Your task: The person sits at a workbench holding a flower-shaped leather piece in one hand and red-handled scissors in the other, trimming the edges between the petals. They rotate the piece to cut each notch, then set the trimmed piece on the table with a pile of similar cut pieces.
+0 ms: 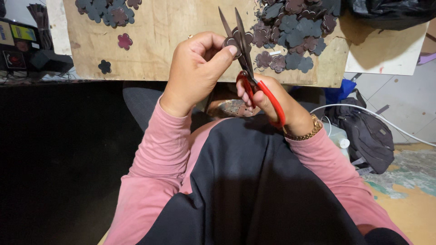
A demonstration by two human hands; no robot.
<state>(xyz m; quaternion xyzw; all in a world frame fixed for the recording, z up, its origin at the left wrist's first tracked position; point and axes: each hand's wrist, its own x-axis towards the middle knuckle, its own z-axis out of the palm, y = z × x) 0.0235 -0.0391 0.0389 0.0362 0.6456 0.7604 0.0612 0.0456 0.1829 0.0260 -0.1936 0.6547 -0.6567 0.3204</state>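
Pinching a small dark brown flower-shaped piece (236,40) with my left hand (196,72), my right hand (268,97) grips red-handled scissors (247,68), blades open around it.

A wooden board (168,31) fills the upper middle of the frame. At its upper left lies a cluster of dark flower-shaped cutouts (106,11); below these, apart from one another, lie a single maroon flower cutout (124,41) and a single dark flower cutout (105,66). A larger heap of flower cutouts (295,31) covers the board's upper right. A black plastic bag (390,11) occupies the upper right corner, above a pale sheet (386,56). At right centre, a dark backpack (368,134) rests on the floor, crossed by a white cable (399,129). Dark boxes (22,45) stand at the upper left edge.
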